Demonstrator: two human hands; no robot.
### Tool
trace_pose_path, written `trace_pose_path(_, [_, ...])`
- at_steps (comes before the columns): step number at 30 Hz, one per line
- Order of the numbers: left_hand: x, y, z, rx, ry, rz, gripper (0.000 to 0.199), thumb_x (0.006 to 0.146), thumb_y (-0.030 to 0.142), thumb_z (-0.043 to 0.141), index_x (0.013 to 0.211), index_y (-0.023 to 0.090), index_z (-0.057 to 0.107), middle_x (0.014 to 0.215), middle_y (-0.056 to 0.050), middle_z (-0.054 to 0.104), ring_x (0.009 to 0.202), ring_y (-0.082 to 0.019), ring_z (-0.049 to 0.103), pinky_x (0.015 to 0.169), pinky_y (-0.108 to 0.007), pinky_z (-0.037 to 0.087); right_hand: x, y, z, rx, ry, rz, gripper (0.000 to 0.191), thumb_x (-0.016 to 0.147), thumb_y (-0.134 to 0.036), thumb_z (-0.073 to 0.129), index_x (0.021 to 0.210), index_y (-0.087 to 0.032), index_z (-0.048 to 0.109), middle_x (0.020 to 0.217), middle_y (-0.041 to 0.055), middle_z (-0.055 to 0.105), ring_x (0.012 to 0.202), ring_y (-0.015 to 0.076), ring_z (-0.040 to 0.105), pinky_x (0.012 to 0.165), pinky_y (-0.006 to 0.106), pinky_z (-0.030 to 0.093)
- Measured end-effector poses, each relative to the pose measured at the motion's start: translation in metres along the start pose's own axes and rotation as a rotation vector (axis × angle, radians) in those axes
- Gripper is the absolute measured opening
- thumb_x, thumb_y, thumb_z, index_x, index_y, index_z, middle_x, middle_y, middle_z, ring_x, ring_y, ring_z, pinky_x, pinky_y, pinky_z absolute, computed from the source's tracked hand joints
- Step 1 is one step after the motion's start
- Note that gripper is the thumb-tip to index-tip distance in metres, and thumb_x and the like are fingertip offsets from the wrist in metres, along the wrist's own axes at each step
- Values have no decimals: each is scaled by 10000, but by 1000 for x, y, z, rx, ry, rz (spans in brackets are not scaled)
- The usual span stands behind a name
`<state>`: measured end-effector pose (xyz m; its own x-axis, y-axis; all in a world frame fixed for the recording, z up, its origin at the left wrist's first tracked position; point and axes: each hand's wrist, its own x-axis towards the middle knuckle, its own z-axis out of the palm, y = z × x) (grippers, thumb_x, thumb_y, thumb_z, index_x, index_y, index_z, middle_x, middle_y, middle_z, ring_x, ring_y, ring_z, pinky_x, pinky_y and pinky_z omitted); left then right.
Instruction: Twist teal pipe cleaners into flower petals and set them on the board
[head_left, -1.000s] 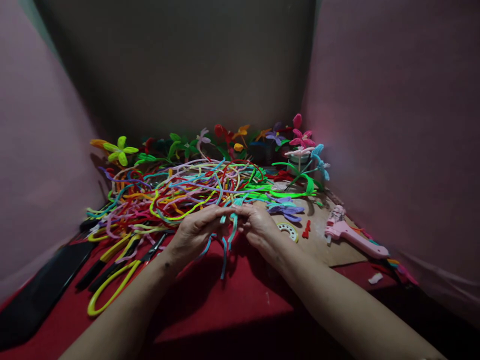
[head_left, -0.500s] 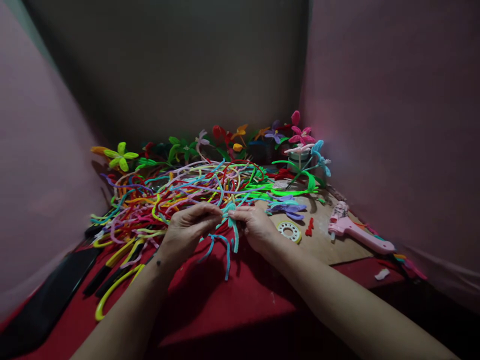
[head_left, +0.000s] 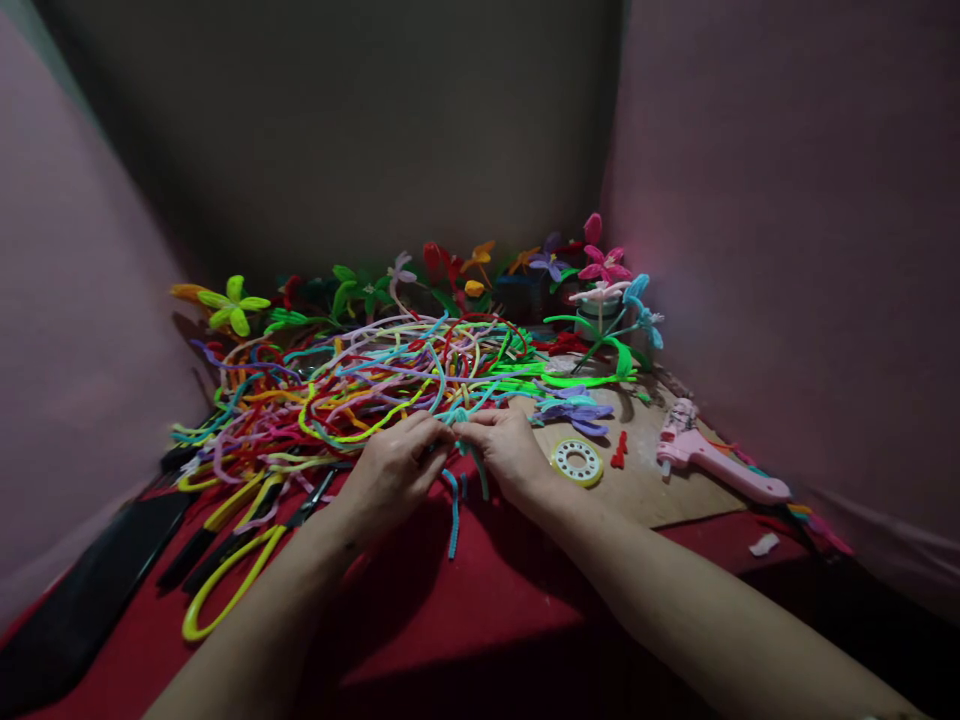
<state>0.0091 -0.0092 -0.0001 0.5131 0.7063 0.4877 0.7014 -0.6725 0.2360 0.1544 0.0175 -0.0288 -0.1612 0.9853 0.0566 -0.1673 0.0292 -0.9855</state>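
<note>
Between my two hands is a bunch of light turquoise pipe cleaners point(head_left: 461, 416), looped at the top with loose ends hanging down. My left hand point(head_left: 401, 462) pinches it from the left, its fingertips closed and partly hidden. From the right, my right hand point(head_left: 504, 445) grips the same bunch between thumb and forefinger. A bent blue pipe cleaner strand point(head_left: 454, 515) shows below my hands, over the red cloth. Just beyond them lies a large tangled heap of coloured pipe cleaners point(head_left: 360, 385).
Pipe cleaner flowers point(head_left: 236, 305) line the back. On the right, a cardboard sheet point(head_left: 652, 505) carries a tape roll point(head_left: 577, 462), purple petals point(head_left: 581, 412) and a pink glue gun point(head_left: 720, 470). Yellow-handled scissors point(head_left: 199, 605) and pliers point(head_left: 225, 510) lie at left on the red cloth point(head_left: 450, 630).
My left hand has shifted right, its fingers now against my right hand's fingertips and curled more tightly. The hanging turquoise ends have swung and are more hidden.
</note>
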Motion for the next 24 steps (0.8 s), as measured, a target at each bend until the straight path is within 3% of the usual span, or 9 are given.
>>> trace_pose_path(17, [0,6,10,190,-2,53,131,827,130,427,762,134,541,686,-22,499,601,-121,495,572,-229,407,-1,0,1,-77,10,-133,272,601,-241,575,398,-147,421,437,-72,282,485,57,252,468,213,213])
trace_pose_path(19, [-1,5,12,228,-10,54,148,836,132,409,764,135,538,684,-23,492,587,-122,488,555,-230,408,0,1,1,-54,6,-103,292,590,-256,598,395,-149,409,421,-77,275,467,52,248,455,211,206])
trace_pose_path(24, [-4,6,17,389,-12,105,152,837,115,385,758,139,513,687,-34,488,584,-140,479,542,-254,412,2,2,0,147,0,126,218,515,-289,664,464,-144,509,383,-75,384,397,57,325,426,217,233])
